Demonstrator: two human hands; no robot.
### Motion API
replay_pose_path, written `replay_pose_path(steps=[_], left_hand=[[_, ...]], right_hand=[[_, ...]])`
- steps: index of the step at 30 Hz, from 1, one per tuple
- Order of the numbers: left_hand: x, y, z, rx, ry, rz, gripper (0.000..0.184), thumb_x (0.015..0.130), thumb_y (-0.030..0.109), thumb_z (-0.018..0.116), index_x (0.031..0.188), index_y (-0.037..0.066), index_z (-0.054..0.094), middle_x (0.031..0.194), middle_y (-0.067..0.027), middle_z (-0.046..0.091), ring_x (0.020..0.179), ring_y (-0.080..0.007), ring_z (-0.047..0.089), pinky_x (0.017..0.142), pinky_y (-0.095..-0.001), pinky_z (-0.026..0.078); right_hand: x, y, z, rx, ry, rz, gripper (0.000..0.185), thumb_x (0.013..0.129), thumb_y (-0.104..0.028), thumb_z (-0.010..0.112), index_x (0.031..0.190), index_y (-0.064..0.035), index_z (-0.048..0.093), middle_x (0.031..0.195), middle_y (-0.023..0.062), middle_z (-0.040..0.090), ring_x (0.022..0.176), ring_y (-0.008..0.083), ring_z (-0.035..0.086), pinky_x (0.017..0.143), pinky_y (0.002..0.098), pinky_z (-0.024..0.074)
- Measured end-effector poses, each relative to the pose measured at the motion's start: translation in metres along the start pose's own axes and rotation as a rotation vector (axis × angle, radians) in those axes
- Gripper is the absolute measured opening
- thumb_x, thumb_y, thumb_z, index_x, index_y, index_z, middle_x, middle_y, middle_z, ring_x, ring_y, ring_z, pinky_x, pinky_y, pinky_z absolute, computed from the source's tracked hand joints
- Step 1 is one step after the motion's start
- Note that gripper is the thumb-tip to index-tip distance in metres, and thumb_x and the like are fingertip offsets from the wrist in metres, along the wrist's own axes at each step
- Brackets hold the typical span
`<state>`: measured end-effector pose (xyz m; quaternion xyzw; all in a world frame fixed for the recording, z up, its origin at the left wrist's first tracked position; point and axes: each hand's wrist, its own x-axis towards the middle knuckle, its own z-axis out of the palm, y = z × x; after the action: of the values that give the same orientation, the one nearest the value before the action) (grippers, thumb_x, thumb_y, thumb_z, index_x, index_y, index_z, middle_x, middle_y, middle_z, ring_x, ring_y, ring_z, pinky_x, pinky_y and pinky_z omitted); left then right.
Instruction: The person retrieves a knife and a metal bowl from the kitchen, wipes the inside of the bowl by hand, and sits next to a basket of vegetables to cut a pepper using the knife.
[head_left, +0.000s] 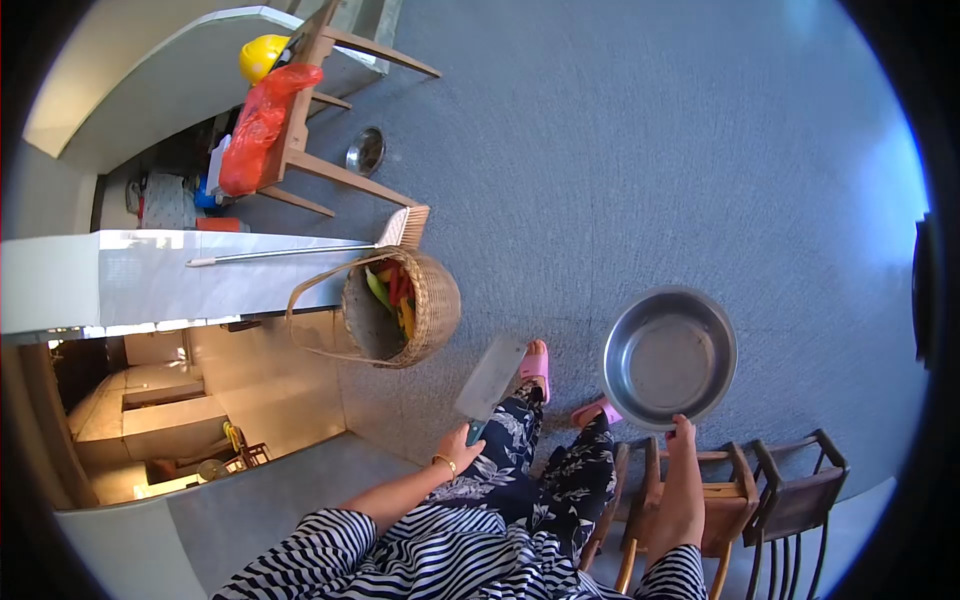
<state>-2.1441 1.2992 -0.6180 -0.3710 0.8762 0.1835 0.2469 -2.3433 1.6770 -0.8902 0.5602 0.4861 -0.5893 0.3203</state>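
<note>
My left grip point(462, 452) is wrapped round a green-handled steel cleaver point(491, 380), best angled clear of those navy floral trousers point(580, 485), while my right grip point(682, 435) pinches the round silver metal basin's point(668, 362) near rim, out right.

No text, label, brand, number or sign legible anywhere in view.
</note>
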Motion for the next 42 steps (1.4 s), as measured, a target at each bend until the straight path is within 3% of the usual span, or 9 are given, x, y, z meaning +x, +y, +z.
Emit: replay_pose_path(steps=[2,8,12,25,31,33,35,39,42], left_hand=[[-0.001,0.001,0.009,0.027,0.018,0.025,0.046,0.067,0.039,0.058,0.092,0.001,0.048,0.083,-0.0218,0.056,0.076,-0.0381,0.053,0.065,-0.0426,0.042],[0.011,-0.007,0.025,0.077,-0.048,-0.09,0.045,0.068,0.04,0.057,0.091,0.003,0.048,0.077,-0.0222,0.056,0.07,-0.0394,0.054,0.061,-0.0449,0.043],[0.008,0.0,0.035,0.089,-0.052,-0.111,0.039,0.069,0.037,0.058,0.081,0.002,0.046,0.072,-0.022,0.055,0.067,-0.0396,0.053,0.058,-0.0446,0.041],[0.024,0.008,0.035,0.057,0.004,-0.114,0.031,0.068,0.026,0.062,0.077,0.001,0.046,0.069,-0.0208,0.053,0.065,-0.0389,0.051,0.057,-0.0422,0.04],[0.024,0.005,0.033,0.034,-0.008,-0.147,0.032,0.068,0.028,0.061,0.076,0.002,0.045,0.07,-0.0215,0.053,0.065,-0.0395,0.051,0.056,-0.0432,0.04],[0.023,0.0,0.035,0.076,0.008,-0.121,0.033,0.069,0.03,0.06,0.076,0.002,0.045,0.07,-0.0216,0.054,0.066,-0.0395,0.052,0.057,-0.0433,0.04],[0.019,0.001,0.031,0.076,-0.043,-0.125,0.034,0.07,0.033,0.058,0.08,0.002,0.046,0.072,-0.0216,0.055,0.068,-0.0402,0.052,0.059,-0.045,0.041],[0.003,0.02,0.003,0.046,-0.09,-0.095,0.038,0.07,0.036,0.056,0.086,0.003,0.046,0.076,-0.0229,0.056,0.07,-0.0399,0.054,0.061,-0.0459,0.042],[-0.005,0.041,-0.022,-0.042,-0.044,0.031,0.039,0.068,0.038,0.057,0.084,0.004,0.047,0.076,-0.0218,0.056,0.068,-0.0386,0.054,0.059,-0.0444,0.043]], right_hand=[[0.017,-0.006,0.008,-0.012,0.01,0.049,0.03,0.062,0.002,0.05,0.089,-0.012,0.047,0.07,-0.0003,0.047,0.052,0.0128,0.045,0.035,0.0226,0.0283],[0.052,0.003,0.056,-0.014,0.036,-0.026,0.022,0.064,-0.006,0.055,0.082,-0.0119,0.045,0.066,0.0032,0.045,0.053,0.0141,0.042,0.038,0.0268,0.0287],[0.092,0.014,0.047,-0.101,0.042,0.014,0.036,0.065,-0.011,0.06,0.097,-0.0107,0.045,0.084,0.0041,0.051,0.064,0.0151,0.047,0.045,0.0277,0.0319],[0.15,0.034,0.042,0.039,0.1,-0.04,0.031,0.065,-0.01,0.06,0.093,-0.0144,0.049,0.076,-0.0004,0.051,0.062,0.0119,0.046,0.046,0.0276,0.0346],[0.131,0.047,0.046,-0.356,0.408,-0.248,0.042,0.066,-0.015,0.056,0.106,-0.0114,0.046,0.092,0.0085,0.058,0.081,0.0301,0.055,0.068,0.0402,0.0424],[0.084,0.04,0.046,-0.956,0.284,-0.457,0.047,0.066,-0.014,0.053,0.111,-0.0094,0.042,0.095,0.0175,0.057,0.09,0.0365,0.052,0.077,0.0388,0.0413],[0.04,0.042,0.044,-1.121,0.092,-0.551,0.046,0.066,-0.015,0.05,0.111,-0.0091,0.042,0.092,0.0219,0.056,0.089,0.0358,0.052,0.078,0.0395,0.0409],[-0.04,0.069,0.038,-0.969,-0.173,-0.548,0.033,0.064,-0.014,0.055,0.095,-0.0037,0.057,0.079,0.0142,0.061,0.074,0.0222,0.059,0.066,0.0321,0.0463],[-0.12,0.066,0.039,-0.704,-0.422,-0.264,0.027,0.071,-0.011,0.053,0.096,-0.003,0.055,0.077,0.0069,0.06,0.065,0.0136,0.057,0.057,0.026,0.0446]])
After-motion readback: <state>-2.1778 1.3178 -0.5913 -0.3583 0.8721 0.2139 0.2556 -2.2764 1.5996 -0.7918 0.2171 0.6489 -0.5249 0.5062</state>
